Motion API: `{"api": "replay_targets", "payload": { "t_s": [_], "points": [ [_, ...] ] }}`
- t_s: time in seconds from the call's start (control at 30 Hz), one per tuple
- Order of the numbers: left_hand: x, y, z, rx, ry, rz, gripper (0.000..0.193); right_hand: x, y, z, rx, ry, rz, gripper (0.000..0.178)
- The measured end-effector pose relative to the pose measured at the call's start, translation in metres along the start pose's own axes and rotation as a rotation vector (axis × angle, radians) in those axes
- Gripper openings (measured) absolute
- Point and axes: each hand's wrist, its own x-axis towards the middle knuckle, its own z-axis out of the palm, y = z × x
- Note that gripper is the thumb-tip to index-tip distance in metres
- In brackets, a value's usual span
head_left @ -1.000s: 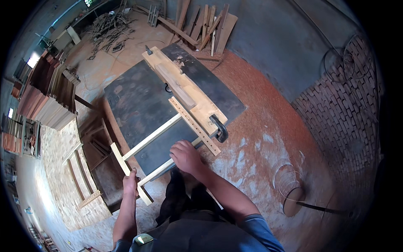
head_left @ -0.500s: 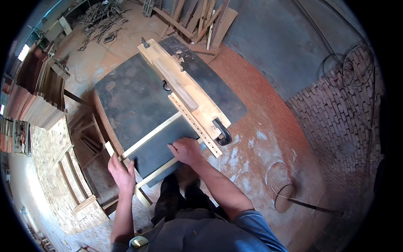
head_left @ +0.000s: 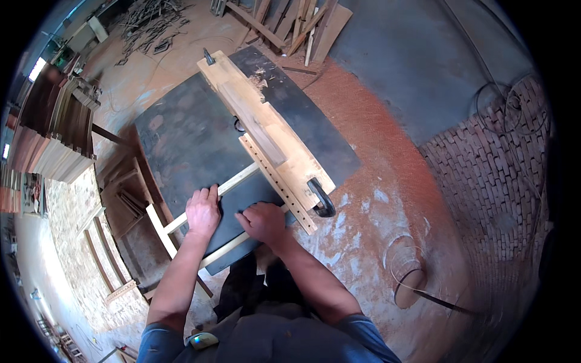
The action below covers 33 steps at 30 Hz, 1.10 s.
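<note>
A pale wooden frame lies over the dark tabletop [head_left: 175, 133]. Two parallel rails join its right-hand strip [head_left: 275, 178], which has a row of small holes, to a plain left-hand crosspiece [head_left: 162, 231]. My left hand [head_left: 203, 213] is closed over the far rail [head_left: 239, 177], fingers curled across it. Closed like a fist, my right hand [head_left: 262, 222] grips the near rail [head_left: 227, 247] close to the holed strip; its fingertips are partly hidden. The holed strip rests against a long wooden board [head_left: 296, 154] that has a narrower wood strip [head_left: 251, 124] lying on it.
Black clamps stand at the board's near end [head_left: 322, 197] and far end [head_left: 209, 57]. Wood shavings [head_left: 259, 78] lie beside the board. Stacked timber [head_left: 51, 136] is at left, with leaning planks [head_left: 302, 30] at the back. A round disc [head_left: 410, 288] is on the floor at right.
My left hand has let go of the left crosspiece and moved right onto the far rail. My right hand stays on the near rail. The frame has shifted slightly left in view.
</note>
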Motion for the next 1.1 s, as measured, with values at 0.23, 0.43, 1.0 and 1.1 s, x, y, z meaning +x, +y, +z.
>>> {"api": "replay_targets", "payload": {
  "t_s": [0.23, 0.43, 1.0, 1.1],
  "points": [
    [0.016, -0.013, 0.0, 0.022, -0.034, -0.01, 0.028, 0.018, 0.002, 0.011, -0.041, -0.001, -0.015, 0.035],
    [0.031, -0.023, 0.004, 0.025, -0.052, -0.011, 0.027, 0.032, 0.005, 0.021, -0.014, 0.013, 0.002, 0.034],
    [0.048, -0.043, 0.009, 0.074, -0.031, 0.025, 0.029, 0.054, 0.007, 0.033, 0.007, 0.008, -0.002, 0.034],
    [0.051, -0.046, 0.011, 0.064, -0.028, 0.025, 0.029, 0.056, 0.008, 0.036, 0.001, 0.011, -0.002, 0.033]
  ]
}}
